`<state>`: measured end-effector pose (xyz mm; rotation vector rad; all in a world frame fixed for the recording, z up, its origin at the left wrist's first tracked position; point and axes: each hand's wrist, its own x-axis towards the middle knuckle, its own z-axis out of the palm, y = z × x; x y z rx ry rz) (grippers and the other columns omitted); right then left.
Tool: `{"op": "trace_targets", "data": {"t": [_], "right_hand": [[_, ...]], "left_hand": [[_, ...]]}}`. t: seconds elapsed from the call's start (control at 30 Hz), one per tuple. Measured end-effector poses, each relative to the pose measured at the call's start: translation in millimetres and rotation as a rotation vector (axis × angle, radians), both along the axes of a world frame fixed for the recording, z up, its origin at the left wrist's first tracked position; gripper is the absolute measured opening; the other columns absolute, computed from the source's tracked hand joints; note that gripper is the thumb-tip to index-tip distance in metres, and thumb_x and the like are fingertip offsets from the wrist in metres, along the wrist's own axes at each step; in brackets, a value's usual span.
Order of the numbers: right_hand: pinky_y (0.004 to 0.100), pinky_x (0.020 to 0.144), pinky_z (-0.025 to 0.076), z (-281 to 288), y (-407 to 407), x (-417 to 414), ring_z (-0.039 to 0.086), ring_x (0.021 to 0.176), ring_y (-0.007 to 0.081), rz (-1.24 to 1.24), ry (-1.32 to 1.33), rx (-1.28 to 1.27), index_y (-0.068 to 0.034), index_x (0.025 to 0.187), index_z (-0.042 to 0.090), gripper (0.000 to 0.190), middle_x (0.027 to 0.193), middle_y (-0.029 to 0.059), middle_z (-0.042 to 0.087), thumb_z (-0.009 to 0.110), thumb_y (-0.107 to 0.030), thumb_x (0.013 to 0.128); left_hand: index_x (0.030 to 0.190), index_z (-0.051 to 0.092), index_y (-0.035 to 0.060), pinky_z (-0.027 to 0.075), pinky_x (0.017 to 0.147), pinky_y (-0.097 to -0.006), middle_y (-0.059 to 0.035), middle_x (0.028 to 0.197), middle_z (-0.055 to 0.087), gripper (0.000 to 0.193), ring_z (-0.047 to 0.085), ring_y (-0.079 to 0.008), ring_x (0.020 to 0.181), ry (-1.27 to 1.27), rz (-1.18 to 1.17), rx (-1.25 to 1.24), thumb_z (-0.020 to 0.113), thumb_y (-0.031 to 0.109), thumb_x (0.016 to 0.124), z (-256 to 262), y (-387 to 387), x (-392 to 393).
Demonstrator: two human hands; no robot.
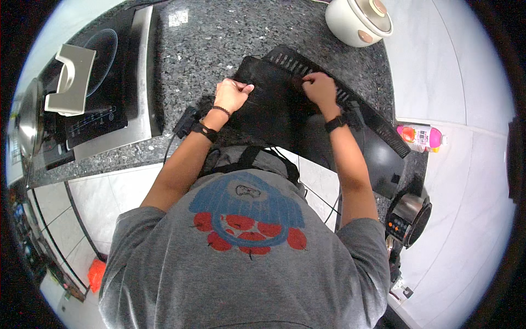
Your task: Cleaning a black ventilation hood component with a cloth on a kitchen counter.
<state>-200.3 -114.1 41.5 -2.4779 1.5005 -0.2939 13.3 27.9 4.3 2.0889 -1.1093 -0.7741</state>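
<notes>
A large black appliance with a slotted vent edge [372, 119] lies at a slant on the speckled stone countertop [205, 37]. In front of it is a black item [267, 103] with a rounded corner; its material is too dark to tell. My left hand [233, 95], wearing a beaded bracelet and a black band, has its fingers closed at the item's left side. By the vent edge, my right hand [321, 90] pinches the dark material, its fingertips partly lost against the black. A dark connector [187, 122] with a cable rests left of my left wrist.
At left, a built-in cooktop [98, 117] bears a beige holder [80, 78], beside a metal lid [31, 119]. A cream cooker [357, 24] stands at back right. Along the right lie a pink-labelled bottle [423, 137] and a steel appliance [407, 218]. An orange bag [97, 274] is lower left.
</notes>
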Motion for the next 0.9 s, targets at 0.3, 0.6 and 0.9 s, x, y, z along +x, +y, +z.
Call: {"op": "trace_targets", "data": {"t": [0.3,0.6,0.9], "right_hand": [[0.038,0.066,0.049,-31,9,-14,0.056,0.077,0.0281,-0.008,-0.016,-0.288,-0.011,0.078,0.064,0.015,0.082,0.0064,0.057,0.056,-0.016,0.066],[0.0365,0.065,0.048,-15,-9,-24,0.053,0.079,0.0269,-0.029,-0.05,-0.549,-0.011,0.077,0.059,0.011,0.084,0.0057,0.054,0.058,-0.014,0.066],[0.0383,0.071,0.048,2,-1,-17,0.055,0.089,0.0272,-0.07,0.012,-0.023,-0.012,0.091,0.062,0.024,0.092,0.0065,0.056,0.057,-0.016,0.069]], "left_hand": [[0.081,0.069,0.0085,0.05,0.069,-0.034,-0.0168,0.071,0.063,0.029,0.064,-0.0276,0.07,0.005,-0.025,0.011,0.068,0.036,0.072,5,1,1],[0.077,0.069,0.0053,0.049,0.071,-0.0326,-0.0154,0.069,0.064,0.028,0.063,-0.0281,0.069,0.016,0.011,0.037,0.07,0.033,0.069,5,-1,-1],[0.077,0.069,0.0095,0.049,0.068,-0.0339,-0.0148,0.067,0.063,0.025,0.063,-0.0291,0.066,-0.057,-0.019,-0.032,0.067,0.034,0.072,1,5,-2]]}}
